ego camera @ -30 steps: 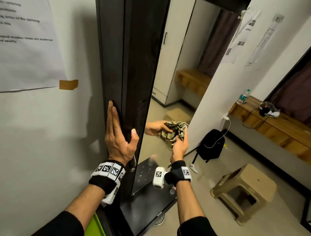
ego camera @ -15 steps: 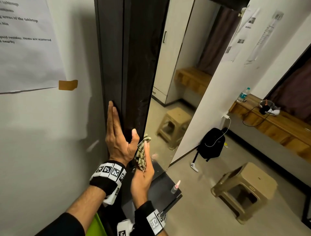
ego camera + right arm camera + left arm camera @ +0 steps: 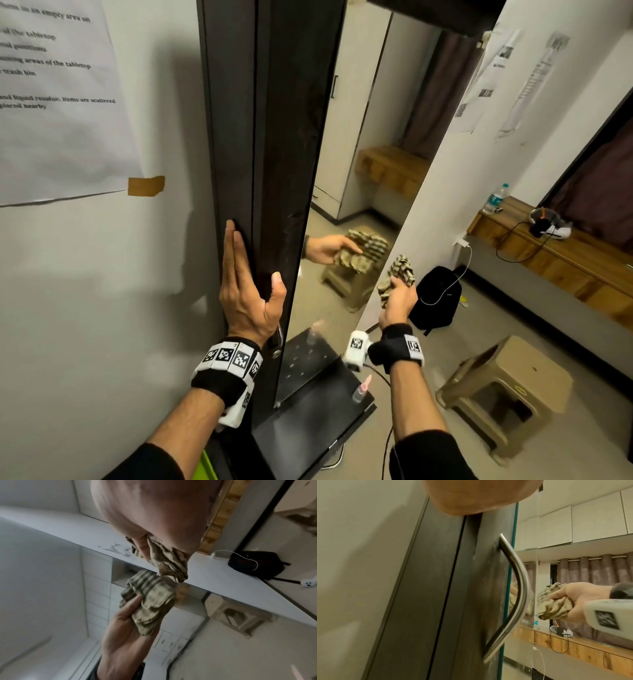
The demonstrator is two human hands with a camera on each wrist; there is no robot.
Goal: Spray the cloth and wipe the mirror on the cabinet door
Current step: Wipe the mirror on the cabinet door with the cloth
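Observation:
The tall mirror [image 3: 359, 154] covers the front of the dark cabinet door [image 3: 274, 137]. My right hand [image 3: 399, 298] grips a crumpled, striped beige cloth [image 3: 399, 274] at the mirror's right edge, about waist height. In the right wrist view the cloth [image 3: 169, 558] almost meets its own reflection in the glass. From the left wrist, the cloth [image 3: 553, 605] shows bunched in the right hand [image 3: 583, 599]. My left hand [image 3: 246, 291] lies with straight fingers flat on the door's side, thumb on its front edge. A small spray bottle [image 3: 361, 389] stands on the black surface below.
A curved metal handle [image 3: 520, 588] sits on the door just under my left hand. A beige plastic stool [image 3: 507, 394] and a black backpack [image 3: 436, 298] are on the floor to the right. A wooden ledge [image 3: 565, 260] runs along the right wall.
My right hand carried the cloth from the mirror's lower left, beside my left thumb, across and up to its right edge. The left hand has stayed on the door.

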